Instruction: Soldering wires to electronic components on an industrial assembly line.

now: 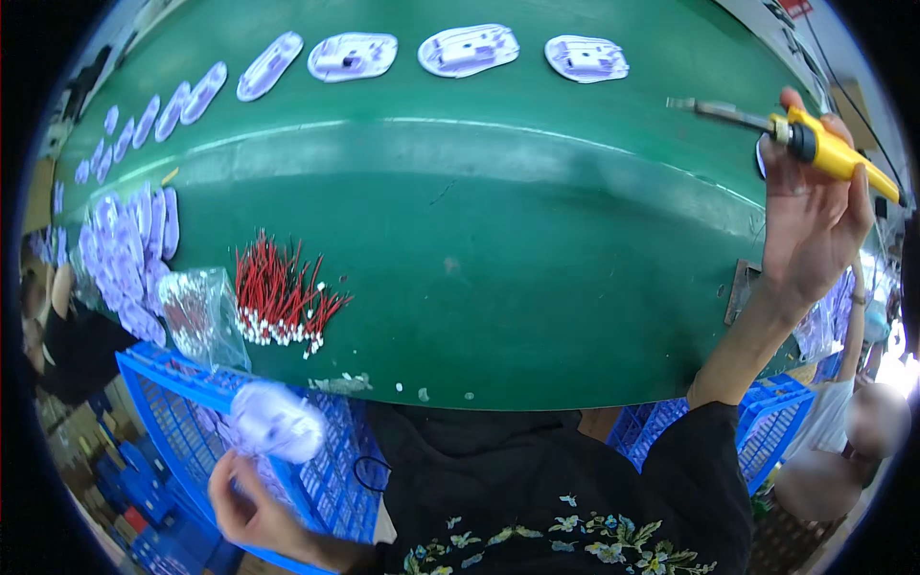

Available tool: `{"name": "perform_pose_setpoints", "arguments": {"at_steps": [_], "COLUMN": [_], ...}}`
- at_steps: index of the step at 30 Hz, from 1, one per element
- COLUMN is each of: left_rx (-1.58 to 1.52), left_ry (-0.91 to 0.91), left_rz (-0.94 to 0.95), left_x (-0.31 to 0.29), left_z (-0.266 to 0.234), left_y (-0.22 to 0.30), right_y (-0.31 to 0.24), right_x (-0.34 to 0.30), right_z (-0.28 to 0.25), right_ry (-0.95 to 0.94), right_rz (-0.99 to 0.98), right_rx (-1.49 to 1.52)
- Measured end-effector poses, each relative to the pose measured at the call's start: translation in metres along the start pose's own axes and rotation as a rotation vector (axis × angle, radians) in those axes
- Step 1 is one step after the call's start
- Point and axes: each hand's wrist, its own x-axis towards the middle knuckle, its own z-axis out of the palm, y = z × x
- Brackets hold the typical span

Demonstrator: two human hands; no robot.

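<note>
My right hand [815,211], raised at the right over the green table, is closed around a yellow-handled soldering iron [832,153]. Its metal tip points left and is blurred. At the lower left, my left hand [251,503] is beside a blue crate, fingers curled at the lower edge of a pale lavender plastic housing [278,422]. That housing is slightly blurred and tilted over the crate. Red wires with white connectors [278,292] lie in a loose bunch on the table's near left, next to a clear bag [203,316] of similar parts.
Open lavender housings [470,50] form a curved row along the far side of the green table [517,268]. More housings [125,249] are piled at the left. Blue crates [172,393] stand below the near edge on both sides. Other people sit at far left and right.
</note>
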Motion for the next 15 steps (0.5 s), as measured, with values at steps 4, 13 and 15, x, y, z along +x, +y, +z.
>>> {"name": "perform_pose_setpoints", "arguments": {"at_steps": [4, 13, 15], "left_rx": [0.429, -0.016, -0.272], "left_ry": [-0.023, -0.357, -0.489], "left_rz": [0.099, 0.441, 0.803], "left_x": [0.048, 0.07, 0.038], "left_z": [-0.037, 0.153, 0.225], "left_y": [-0.039, 0.092, 0.188], "right_y": [-0.012, -0.018, -0.024], "right_x": [0.016, 0.016, 0.014], "right_z": [-0.063, -0.054, -0.061], "right_ry": [-0.118, -0.034, 0.06], "right_rz": [-0.106, -0.079, -0.145], "right_rx": [0.004, 0.214, 0.204]}}
